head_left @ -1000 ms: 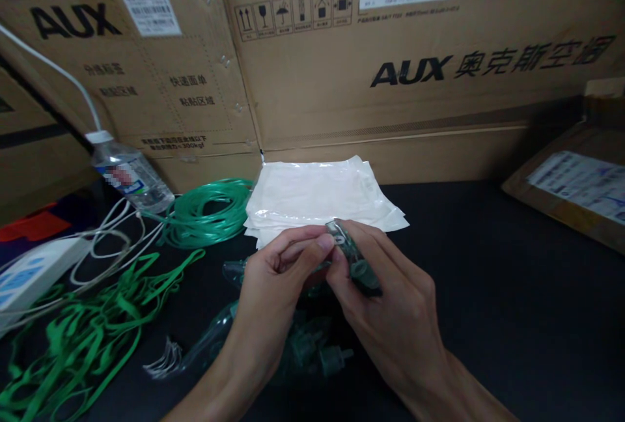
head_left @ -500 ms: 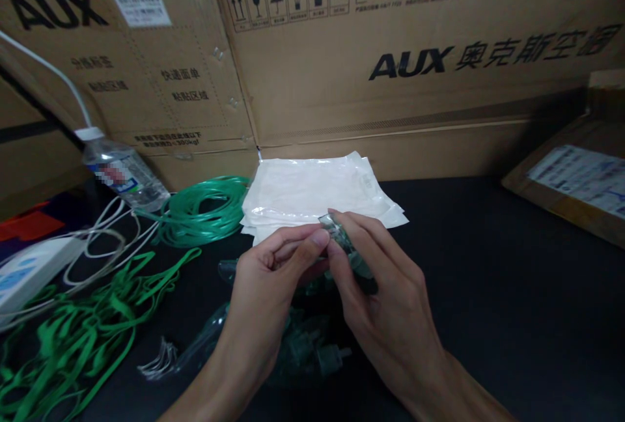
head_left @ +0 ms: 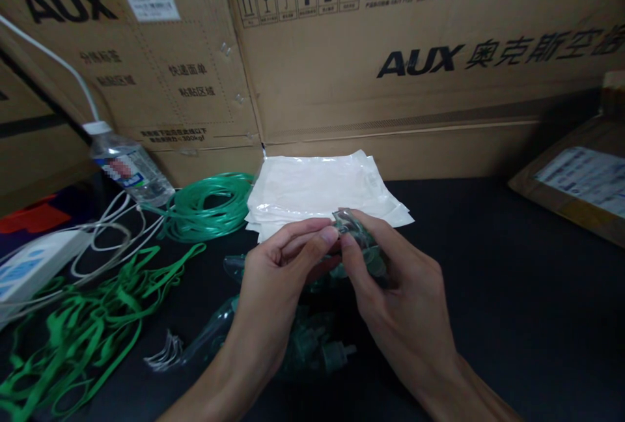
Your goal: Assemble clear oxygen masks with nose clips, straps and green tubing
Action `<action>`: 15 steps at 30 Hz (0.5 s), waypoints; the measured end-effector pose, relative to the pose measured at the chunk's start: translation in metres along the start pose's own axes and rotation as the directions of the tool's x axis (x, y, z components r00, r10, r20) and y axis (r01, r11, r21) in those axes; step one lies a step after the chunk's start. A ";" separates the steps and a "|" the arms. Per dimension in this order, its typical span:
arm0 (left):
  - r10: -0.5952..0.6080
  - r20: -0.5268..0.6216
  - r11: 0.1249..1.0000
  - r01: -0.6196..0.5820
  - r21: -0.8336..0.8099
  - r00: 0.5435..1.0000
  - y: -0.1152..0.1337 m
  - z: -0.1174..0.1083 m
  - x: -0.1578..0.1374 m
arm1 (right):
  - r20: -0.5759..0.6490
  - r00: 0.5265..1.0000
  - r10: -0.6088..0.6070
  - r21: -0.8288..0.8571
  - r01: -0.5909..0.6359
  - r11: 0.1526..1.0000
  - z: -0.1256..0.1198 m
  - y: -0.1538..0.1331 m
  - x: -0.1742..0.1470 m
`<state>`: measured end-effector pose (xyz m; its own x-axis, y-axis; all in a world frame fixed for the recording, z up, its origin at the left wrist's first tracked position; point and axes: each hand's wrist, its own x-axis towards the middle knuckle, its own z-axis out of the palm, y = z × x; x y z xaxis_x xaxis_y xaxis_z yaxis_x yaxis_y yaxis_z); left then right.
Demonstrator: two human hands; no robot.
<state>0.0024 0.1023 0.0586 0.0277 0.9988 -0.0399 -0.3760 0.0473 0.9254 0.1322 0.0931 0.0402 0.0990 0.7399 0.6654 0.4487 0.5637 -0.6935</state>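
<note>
In front of the white pouches, both hands meet at a clear, green-tinted plastic mask (head_left: 359, 234). My right hand (head_left: 407, 295) is wrapped around its body, with the thumb on the near side. The left hand (head_left: 273, 282) pinches at the mask's edge between thumb and fingers; any small part in that pinch is hidden. More clear green mask pieces (head_left: 334, 355) lie on the dark table under and between my wrists, partly covered by them. Beside my left forearm are several thin silvery metal strips (head_left: 166, 351).
Green elastic straps (head_left: 97, 324) are tangled at the left, with coiled green tubing (head_left: 208, 207) behind them. White flat pouches (head_left: 317, 181) are stacked at the centre. A plastic bottle (head_left: 129, 165), white power strip (head_left: 39, 262) and cables stand left. Cardboard boxes (head_left: 312, 83) line the back.
The view has shifted slightly, so the scene sits a little further right. More of the mask shows between my fingers, and my right hand has turned slightly around it.
</note>
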 end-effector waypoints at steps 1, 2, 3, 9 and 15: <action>-0.006 0.004 1.000 0.006 0.001 1.000 0.000 0.000 0.000 | -0.002 1.000 -0.005 0.002 0.005 1.000 0.000 0.001 0.000; -0.010 0.007 1.000 0.010 0.003 1.000 0.000 0.000 0.000 | -0.005 1.000 -0.013 0.004 0.013 1.000 0.001 0.002 -0.001; -0.009 0.008 1.000 0.009 0.003 1.000 -0.001 0.000 0.001 | -0.008 1.000 -0.022 0.004 0.022 1.000 0.001 0.002 -0.001; 0.002 -0.002 1.000 -0.002 0.005 1.000 0.001 0.000 0.003 | 0.032 0.998 -0.052 0.006 0.052 0.999 0.000 0.004 0.001; 0.023 0.001 1.000 -0.023 0.002 1.000 0.003 0.000 -0.001 | 0.095 0.994 -0.059 -0.003 0.060 0.998 -0.002 0.003 0.002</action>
<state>0.0011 0.1018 0.0616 0.0201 0.9996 -0.0185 -0.3749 0.0246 0.9267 0.1353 0.0956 0.0400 -0.0121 0.7368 0.6760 0.4566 0.6056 -0.6518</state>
